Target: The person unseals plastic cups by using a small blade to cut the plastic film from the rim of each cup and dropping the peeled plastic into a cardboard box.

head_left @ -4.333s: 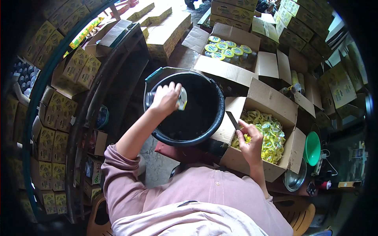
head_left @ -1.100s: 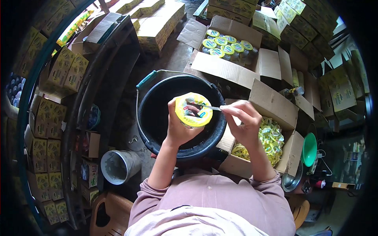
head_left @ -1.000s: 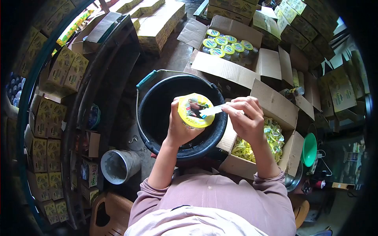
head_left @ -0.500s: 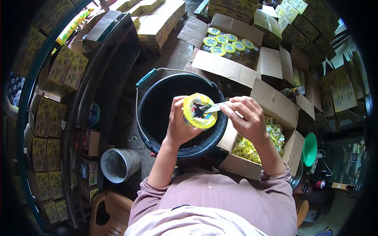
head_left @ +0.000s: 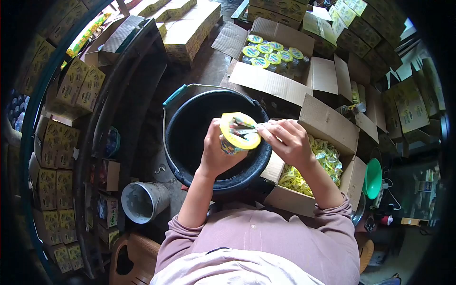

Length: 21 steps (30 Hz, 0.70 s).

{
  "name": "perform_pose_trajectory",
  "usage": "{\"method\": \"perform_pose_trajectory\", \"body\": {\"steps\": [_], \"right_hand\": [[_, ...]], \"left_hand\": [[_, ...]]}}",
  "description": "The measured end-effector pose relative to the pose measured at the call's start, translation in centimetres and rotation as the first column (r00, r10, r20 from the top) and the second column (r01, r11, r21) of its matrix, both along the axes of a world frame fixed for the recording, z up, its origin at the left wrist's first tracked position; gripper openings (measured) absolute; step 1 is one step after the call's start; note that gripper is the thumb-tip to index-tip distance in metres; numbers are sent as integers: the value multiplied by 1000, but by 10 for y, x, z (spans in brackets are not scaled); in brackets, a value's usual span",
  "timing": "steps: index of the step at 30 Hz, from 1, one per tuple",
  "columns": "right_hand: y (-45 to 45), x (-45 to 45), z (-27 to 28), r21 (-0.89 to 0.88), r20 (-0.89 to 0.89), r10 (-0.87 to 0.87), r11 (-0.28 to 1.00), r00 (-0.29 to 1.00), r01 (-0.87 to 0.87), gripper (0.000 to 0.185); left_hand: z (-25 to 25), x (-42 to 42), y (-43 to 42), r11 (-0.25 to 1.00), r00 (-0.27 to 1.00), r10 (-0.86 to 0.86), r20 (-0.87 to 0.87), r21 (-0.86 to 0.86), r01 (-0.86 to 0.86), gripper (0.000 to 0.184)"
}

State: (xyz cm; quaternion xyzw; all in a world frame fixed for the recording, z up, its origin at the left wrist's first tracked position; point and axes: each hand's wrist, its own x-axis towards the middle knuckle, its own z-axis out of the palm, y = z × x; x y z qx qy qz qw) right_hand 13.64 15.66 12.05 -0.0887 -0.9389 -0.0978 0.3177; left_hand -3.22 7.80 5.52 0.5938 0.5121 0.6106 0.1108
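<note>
My left hand (head_left: 213,151) is wrapped round a plastic drink cup (head_left: 230,149), held tilted above the black bucket (head_left: 176,124). The cup's yellow-rimmed foil lid (head_left: 239,142) has a dark slit across its middle. My right hand (head_left: 286,139) pinches a thin, pale, flat blade-like piece (head_left: 251,130) at the lid's right side. My fingers cover most of that piece, so I cannot tell whether it is a blade or a lid flap. What the cup holds is hidden.
Right of the bucket, an open carton (head_left: 297,189) holds crumpled yellow lids and clear plastic. Behind, another carton (head_left: 270,86) holds several lidded cups. A grey pail (head_left: 137,202) stands lower left, a green bowl (head_left: 373,178) at right. Stacked yellow cartons (head_left: 57,185) line the left shelf.
The cup has tilted further, and its lid's slit looks longer. My right hand has moved slightly left, and less of the pale piece shows.
</note>
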Motion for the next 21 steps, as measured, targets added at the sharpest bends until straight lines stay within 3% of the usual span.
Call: {"method": "perform_pose_trajectory", "body": {"steps": [9, 11, 12, 18, 21], "right_hand": [[2, -5, -3, -48, -85, 73, 996, 994, -78, 34], [3, -6, -8, -101, -140, 62, 992, 988, -76, 41], [3, -6, -9, -94, -137, 54, 993, 989, -68, 44], [6, -3, -10, -61, -153, 89, 993, 984, -99, 48], [8, -3, -8, -30, -161, 124, 991, 979, -130, 47]], "left_hand": [[1, 1, -7, 988, 988, -156, 12, -7, 156, 63], [2, -2, -7, 960, 965, -257, 54, -101, 262, 62], [7, 3, -7, 957, 951, -271, 151, -64, 283, 51], [14, 1, -12, 880, 854, -382, 354, -144, 453, 55], [7, -1, -15, 783, 767, -487, 418, -181, 595, 60]]}}
